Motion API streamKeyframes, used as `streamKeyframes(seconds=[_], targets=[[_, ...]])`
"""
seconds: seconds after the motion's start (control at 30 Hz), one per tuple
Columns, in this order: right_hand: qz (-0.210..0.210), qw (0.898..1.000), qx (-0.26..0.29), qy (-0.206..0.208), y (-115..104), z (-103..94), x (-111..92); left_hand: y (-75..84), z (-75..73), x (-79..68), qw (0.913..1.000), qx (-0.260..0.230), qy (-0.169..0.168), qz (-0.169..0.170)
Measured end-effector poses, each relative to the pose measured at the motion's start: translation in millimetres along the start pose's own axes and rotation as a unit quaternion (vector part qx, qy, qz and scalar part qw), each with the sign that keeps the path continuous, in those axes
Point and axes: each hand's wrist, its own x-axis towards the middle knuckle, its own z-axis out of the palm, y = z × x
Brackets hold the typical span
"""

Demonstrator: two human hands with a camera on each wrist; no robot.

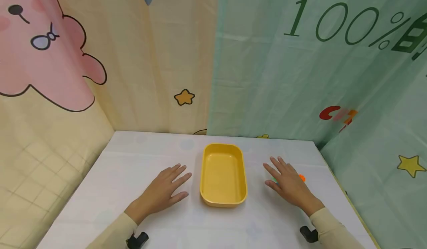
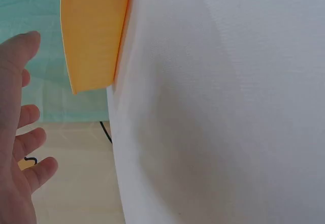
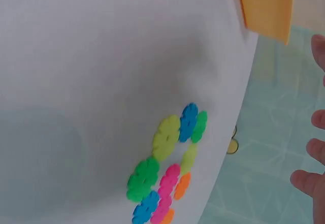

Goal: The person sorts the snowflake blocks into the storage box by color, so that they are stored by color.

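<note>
The person's left hand hangs over the white bench, its grip apart, the fingers straight and spread. Opposite, the right hand hovers much the same way, grip apart, fingers fanned. Between them, near both and touching neither, a yellow tray sits upright, its long sides running away from the person. Beneath the right hand, a close cluster of flower-shaped pieces lies on the bench in blue, green, yellow, pink and orange, mostly hidden in the head view. A cream sleeve covers each forearm. Beyond hang a cream curtain and a green curtain.
</note>
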Motion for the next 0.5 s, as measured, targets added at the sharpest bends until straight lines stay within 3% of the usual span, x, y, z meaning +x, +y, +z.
streamKeyframes(seconds=[0.1, 0.23, 0.5], targets=[[0.007, 1.0, 0.016, 0.021, 17, 0.9, -6, -2.8, 1.4, -8.7, 0.9995, -0.011, 0.027, -0.013], [0.035, 0.999, 0.033, 0.008, 38, 0.5, -16, -6.3, 4.2, -19.3, 0.9982, -0.019, 0.045, -0.034], [0.097, 0.994, 0.039, -0.041, 70, 3.6, -31, -12.5, 8.3, -40.5, 0.9957, -0.043, 0.021, -0.079]])
